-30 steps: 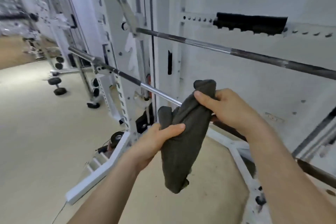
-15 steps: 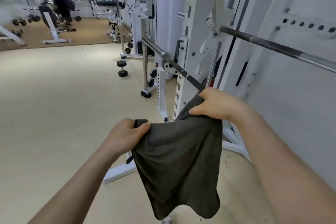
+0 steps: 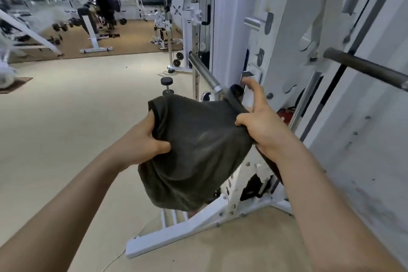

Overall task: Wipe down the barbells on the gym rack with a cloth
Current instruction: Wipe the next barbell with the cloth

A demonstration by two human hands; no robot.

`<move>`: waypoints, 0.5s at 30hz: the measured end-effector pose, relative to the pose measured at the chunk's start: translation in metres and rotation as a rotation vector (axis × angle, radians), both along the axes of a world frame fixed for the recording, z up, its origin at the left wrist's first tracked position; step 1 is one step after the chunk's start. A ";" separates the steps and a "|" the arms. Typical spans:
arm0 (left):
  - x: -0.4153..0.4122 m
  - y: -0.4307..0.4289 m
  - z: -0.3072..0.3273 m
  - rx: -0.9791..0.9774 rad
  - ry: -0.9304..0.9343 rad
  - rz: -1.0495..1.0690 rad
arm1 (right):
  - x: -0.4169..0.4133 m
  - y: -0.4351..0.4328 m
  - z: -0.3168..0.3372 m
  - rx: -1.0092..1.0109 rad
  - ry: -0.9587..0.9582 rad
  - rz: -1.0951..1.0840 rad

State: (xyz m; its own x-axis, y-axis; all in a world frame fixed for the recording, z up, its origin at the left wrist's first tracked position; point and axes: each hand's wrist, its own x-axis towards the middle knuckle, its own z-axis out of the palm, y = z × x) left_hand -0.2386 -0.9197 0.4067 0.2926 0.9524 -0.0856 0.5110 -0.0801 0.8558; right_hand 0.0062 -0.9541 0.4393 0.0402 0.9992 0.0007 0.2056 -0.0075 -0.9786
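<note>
A dark grey cloth [image 3: 196, 150] hangs spread between both hands over the lower barbell. My left hand [image 3: 143, 141] grips its left edge. My right hand [image 3: 260, 121] pinches the cloth's upper right part against the bar, with the index finger stretched toward the rack. The lower barbell's steel sleeve [image 3: 204, 73] sticks out to the upper left beyond the cloth; the rest of that bar is mostly hidden under the cloth and my right forearm. A second, darker barbell [image 3: 364, 68] rests higher on the white rack [image 3: 276, 40] at the right.
The rack's white base beam [image 3: 187, 227] runs across the beige floor below the cloth. A small dumbbell [image 3: 167, 86] stands on the floor behind. Benches, dumbbells, cable machines and a person in dark clothes [image 3: 106, 2] fill the far background. A white wall closes the right side.
The view has moved closer to the rack's left upright. Both hands carried the cloth along the lower bar toward its sleeve end, and the cloth now bunches over the bar near the collar.
</note>
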 end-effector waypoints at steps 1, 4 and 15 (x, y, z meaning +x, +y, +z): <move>0.006 0.016 0.009 0.059 0.042 0.015 | 0.002 0.012 0.001 0.041 0.026 0.023; 0.026 0.064 0.033 0.243 0.182 0.063 | 0.001 0.045 0.010 0.169 -0.025 0.025; 0.075 0.291 0.076 0.802 0.406 -0.005 | -0.003 0.215 0.026 0.526 -0.329 -0.258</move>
State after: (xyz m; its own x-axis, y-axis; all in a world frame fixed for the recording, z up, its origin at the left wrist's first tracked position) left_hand -0.1633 -0.6285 0.4822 0.3895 0.7693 0.5065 0.7601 -0.5790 0.2950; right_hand 0.0028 -0.7387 0.4656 0.1920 0.8210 0.5377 0.5494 0.3641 -0.7521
